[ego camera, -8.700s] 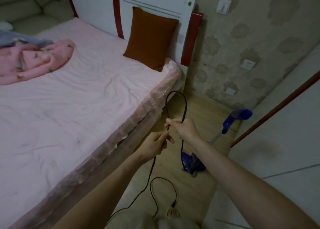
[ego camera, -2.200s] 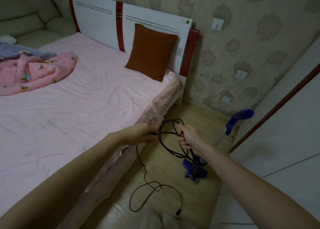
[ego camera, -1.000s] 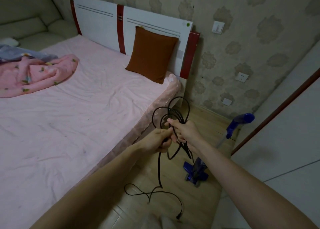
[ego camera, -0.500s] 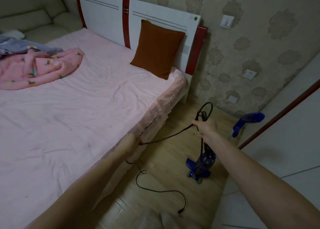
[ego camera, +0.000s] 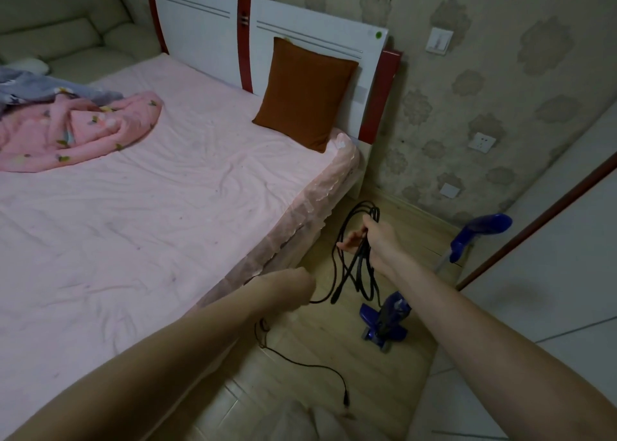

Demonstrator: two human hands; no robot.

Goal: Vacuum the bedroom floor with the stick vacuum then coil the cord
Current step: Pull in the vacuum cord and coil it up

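Black cord [ego camera: 359,267] loops hang below the right hand [ego camera: 374,240] grip.

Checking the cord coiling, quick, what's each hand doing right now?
Left hand: grips a loose stretch of the cord.
Right hand: holds the coiled loops.

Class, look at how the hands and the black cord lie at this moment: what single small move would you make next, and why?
Probably bring the left hand up to the right hand and lay one more loop onto the coil. The right hand already holds several loops of the cord, the left grips the strand leading from them, and a loose tail ending in the plug lies uncoiled on the floor.
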